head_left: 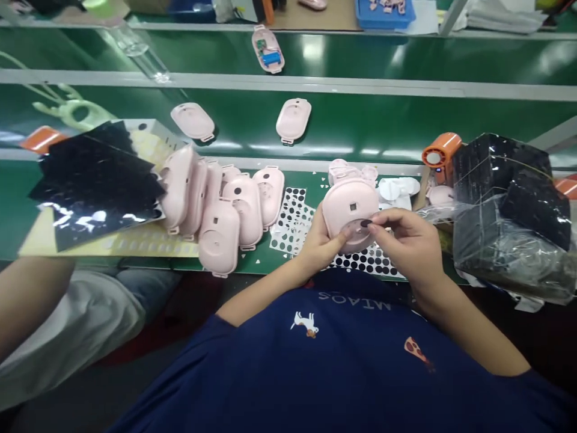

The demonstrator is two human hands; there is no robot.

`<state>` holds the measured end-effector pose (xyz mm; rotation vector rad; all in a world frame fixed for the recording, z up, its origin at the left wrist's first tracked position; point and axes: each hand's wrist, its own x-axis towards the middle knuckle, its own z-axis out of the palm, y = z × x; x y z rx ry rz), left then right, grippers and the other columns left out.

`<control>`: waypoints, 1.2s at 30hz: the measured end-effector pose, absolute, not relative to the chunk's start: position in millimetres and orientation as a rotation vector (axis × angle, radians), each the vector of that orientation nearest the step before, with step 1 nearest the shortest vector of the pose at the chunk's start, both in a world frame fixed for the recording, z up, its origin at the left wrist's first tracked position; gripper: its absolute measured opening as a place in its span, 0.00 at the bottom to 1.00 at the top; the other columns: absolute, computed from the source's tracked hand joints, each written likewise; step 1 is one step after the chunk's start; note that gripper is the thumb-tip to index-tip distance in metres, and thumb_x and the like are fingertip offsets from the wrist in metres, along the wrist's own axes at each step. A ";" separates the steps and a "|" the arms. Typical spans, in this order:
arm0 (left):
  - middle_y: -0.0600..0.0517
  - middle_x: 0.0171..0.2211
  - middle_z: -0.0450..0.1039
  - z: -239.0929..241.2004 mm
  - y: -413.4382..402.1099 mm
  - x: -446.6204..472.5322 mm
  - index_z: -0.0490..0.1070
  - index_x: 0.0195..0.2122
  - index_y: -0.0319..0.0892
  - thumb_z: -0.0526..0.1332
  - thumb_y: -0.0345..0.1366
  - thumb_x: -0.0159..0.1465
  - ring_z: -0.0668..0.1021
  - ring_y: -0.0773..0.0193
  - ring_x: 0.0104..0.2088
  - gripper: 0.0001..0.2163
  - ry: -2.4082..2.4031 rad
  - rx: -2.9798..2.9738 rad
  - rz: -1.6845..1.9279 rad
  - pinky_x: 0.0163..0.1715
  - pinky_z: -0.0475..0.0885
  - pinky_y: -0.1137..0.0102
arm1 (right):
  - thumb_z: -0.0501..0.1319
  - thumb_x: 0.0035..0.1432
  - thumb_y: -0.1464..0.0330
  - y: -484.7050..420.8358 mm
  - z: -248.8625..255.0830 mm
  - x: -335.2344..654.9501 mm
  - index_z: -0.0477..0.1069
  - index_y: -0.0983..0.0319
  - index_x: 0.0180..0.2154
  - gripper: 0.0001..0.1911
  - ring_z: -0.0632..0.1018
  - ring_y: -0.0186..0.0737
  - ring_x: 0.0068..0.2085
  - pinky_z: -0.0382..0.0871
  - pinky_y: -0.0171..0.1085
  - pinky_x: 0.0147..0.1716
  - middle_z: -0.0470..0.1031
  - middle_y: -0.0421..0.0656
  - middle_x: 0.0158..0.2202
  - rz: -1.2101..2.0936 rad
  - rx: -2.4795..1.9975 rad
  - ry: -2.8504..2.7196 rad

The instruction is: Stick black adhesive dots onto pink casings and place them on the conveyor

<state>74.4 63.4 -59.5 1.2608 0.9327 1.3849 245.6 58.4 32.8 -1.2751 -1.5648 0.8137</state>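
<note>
My left hand grips a pink plastic shell by its left side, thumb across its front. The shell has a small square hole and a rounded recess. Between thumb and fingertips, my right hand pinches a round black sticker at the recess; whether it touches the surface I cannot tell. Under my hands lies a sheet of round black stickers. Another sticker sheet, partly used, lies to the left. Behind the held shell are small pink round parts.
Several pink shells are stacked at left beside black sheets. At right stand an orange handheld fan and a plastic-wrapped black stack. More shells rest farther back. A co-worker's arm is at far left.
</note>
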 end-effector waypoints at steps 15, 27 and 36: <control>0.43 0.62 0.67 -26.8 71.0 84.6 0.57 0.67 0.50 0.63 0.45 0.68 0.72 0.49 0.61 0.28 0.942 1.564 1.267 0.63 0.69 0.53 | 0.69 0.56 0.69 75.0 37.5 255.3 0.78 0.59 0.33 0.02 0.80 0.37 0.34 0.78 0.38 0.35 0.81 0.40 0.32 0.872 -1.349 -1.482; 0.45 0.61 0.68 -30.0 72.7 86.0 0.57 0.67 0.51 0.64 0.44 0.68 0.70 0.48 0.63 0.28 0.951 1.571 1.282 0.65 0.66 0.51 | 0.70 0.56 0.67 75.6 36.7 256.4 0.78 0.59 0.34 0.04 0.81 0.38 0.34 0.79 0.39 0.36 0.82 0.40 0.34 0.920 -1.371 -1.444; 0.44 0.62 0.67 -29.1 70.8 83.6 0.56 0.67 0.51 0.63 0.44 0.69 0.71 0.48 0.62 0.28 0.954 1.590 1.271 0.65 0.66 0.51 | 0.69 0.56 0.67 75.3 36.5 255.1 0.78 0.59 0.34 0.04 0.81 0.37 0.33 0.79 0.39 0.35 0.82 0.40 0.34 0.909 -1.381 -1.467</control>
